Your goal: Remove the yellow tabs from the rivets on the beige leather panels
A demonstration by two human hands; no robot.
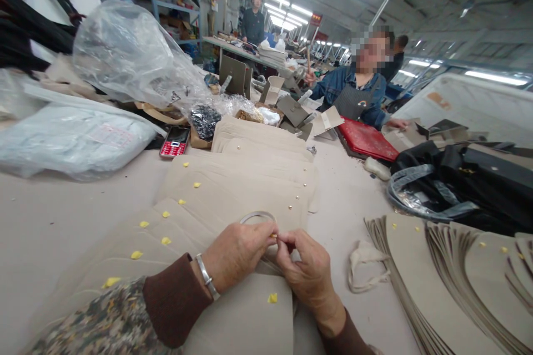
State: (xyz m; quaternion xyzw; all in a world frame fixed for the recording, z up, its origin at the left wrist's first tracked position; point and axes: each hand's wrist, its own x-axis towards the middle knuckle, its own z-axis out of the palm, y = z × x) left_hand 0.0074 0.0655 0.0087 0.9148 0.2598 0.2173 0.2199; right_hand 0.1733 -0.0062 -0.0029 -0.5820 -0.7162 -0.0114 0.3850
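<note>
My left hand (241,252) is closed in a pinch on a thin beige strap (259,213), which loops up behind its fingers. A tiny gold-coloured piece (273,236) shows at the fingertips where both hands meet. My right hand (308,266) is also pinched, its fingertips touching that spot; what lies inside them is hidden. Under the hands, overlapping beige fabric or leather panels (233,183) spread over the table. Yellow markers (272,298) dot their left side and front, and small metal studs (290,207) sit along the right side.
Fanned beige panels (410,266) and a beige strip (366,266) lie at right, below black bags (458,177). A red pad (366,138) is near a co-worker (353,91) raising a hammer (308,58). Plastic bags (83,133) and a phone (175,142) sit at left.
</note>
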